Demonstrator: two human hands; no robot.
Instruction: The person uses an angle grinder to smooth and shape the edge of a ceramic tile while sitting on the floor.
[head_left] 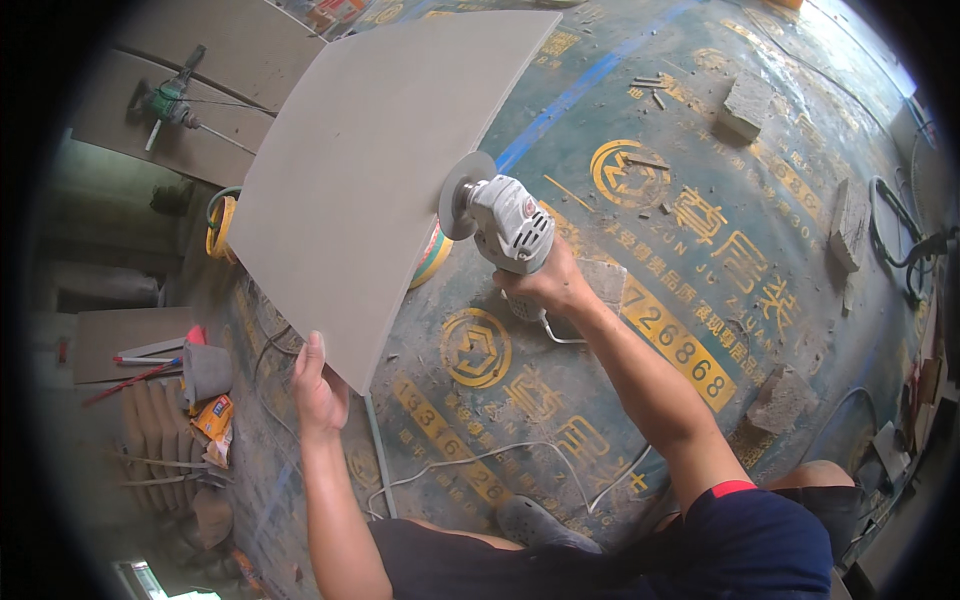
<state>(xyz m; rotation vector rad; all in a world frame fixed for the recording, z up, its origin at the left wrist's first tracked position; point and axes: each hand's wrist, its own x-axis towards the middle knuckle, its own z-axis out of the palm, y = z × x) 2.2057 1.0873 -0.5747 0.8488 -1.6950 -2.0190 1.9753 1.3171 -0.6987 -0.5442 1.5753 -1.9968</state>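
A large grey tile [375,150] rests raised off the floor, its near corner toward me. At that corner my left hand [322,388] grips the edge, thumb on the upper side and the other fingers partly hidden. My right hand [552,282] is wrapped round the body of a grey angle grinder [515,222]. The grinder's round disc [466,195] stands at the tile's right edge; whether it touches the edge I cannot tell. Under that edge shows part of a colourful bucket [432,262], and a yellow bucket [222,228] is at the left side.
A pale power cord [500,458] winds over the green printed floor sheet [640,300] near my shoe [545,522]. Broken blocks [746,105] lie to the right. At left are a green power tool [172,103] on boards, a grey bucket [207,372] and stacked bags [160,430].
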